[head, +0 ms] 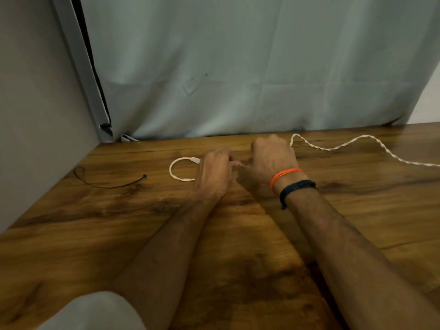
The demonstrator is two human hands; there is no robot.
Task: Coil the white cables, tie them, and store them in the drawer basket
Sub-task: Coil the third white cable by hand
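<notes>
A long twisted white cable (345, 145) snakes across the wooden table (95, 222) from the right edge to my right hand (271, 158), whose curled fingers grip its near end. My left hand (214, 172) sits close beside it, fingertips pinching the thin cable end between the two hands. A short white cable (177, 169), bent into a small loop, lies just left of my left hand, partly hidden behind it. The drawer basket is not in view.
A thin black tie (107, 183) lies on the table at the left. A grey wall panel (35, 115) bounds the left side, and a pale curtain (238, 79) hangs behind the table's far edge.
</notes>
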